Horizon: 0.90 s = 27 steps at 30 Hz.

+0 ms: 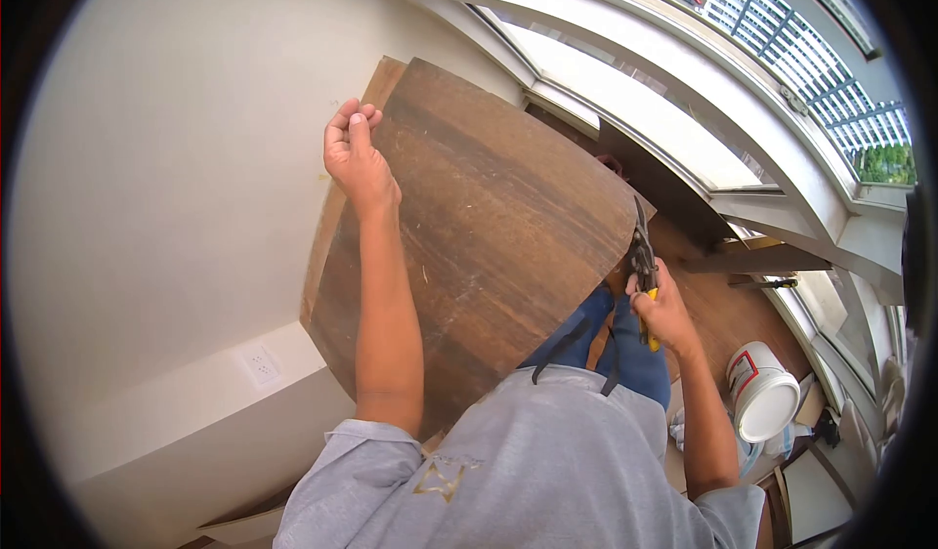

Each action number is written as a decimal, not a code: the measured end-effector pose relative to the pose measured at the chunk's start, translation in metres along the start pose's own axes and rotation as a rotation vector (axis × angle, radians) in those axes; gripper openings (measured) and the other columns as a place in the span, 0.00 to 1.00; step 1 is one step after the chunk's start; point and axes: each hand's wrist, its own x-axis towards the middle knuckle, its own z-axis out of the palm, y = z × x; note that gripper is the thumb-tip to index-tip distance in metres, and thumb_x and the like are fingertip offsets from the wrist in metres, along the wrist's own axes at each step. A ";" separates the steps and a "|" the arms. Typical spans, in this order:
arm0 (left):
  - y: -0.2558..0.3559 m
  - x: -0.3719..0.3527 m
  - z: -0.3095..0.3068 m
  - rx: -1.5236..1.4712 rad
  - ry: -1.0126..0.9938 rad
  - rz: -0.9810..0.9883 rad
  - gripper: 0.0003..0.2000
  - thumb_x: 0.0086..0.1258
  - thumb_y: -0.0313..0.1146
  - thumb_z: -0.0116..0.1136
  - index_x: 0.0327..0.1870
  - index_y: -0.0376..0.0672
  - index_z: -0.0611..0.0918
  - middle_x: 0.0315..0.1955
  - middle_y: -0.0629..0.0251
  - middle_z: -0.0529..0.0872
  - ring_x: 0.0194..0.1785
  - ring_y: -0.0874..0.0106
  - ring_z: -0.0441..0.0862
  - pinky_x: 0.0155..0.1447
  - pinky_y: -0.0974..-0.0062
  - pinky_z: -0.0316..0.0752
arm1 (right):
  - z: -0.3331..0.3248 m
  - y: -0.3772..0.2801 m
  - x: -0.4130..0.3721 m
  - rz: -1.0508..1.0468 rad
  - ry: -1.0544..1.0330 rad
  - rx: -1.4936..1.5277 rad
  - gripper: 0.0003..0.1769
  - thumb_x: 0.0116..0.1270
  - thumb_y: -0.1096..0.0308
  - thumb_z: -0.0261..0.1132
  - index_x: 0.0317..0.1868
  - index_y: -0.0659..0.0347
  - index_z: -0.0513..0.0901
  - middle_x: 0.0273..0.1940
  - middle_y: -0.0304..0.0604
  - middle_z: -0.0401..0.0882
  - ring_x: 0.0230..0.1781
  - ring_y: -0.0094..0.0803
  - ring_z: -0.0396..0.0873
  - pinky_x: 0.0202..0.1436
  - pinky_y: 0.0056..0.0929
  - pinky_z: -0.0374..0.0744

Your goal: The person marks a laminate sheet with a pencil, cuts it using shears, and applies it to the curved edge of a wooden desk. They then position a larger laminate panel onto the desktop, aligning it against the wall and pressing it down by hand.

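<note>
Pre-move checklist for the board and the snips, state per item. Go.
1. Snips secured: ok, right hand is wrapped around the yellow-handled grip.
2. Left hand away from the blades: ok, it is raised by the opposite edge of the board.
3. Left hand steadying the board: cannot tell, contact is unclear.
4. Blades clear of the board: cannot tell, the tips overlap its corner in this view.
5. Board supported underneath: cannot tell, its underside is hidden.
6. White bucket out of the way: ok, off to the right, apart from the board.
</note>
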 end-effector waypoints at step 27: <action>-0.093 -0.152 -0.024 0.712 -0.574 0.232 0.22 0.79 0.41 0.62 0.66 0.37 0.83 0.76 0.44 0.71 0.78 0.43 0.65 0.78 0.46 0.61 | 0.006 0.008 0.010 0.186 0.043 -0.016 0.21 0.66 0.76 0.64 0.59 0.62 0.72 0.45 0.39 0.80 0.42 0.28 0.80 0.49 0.31 0.81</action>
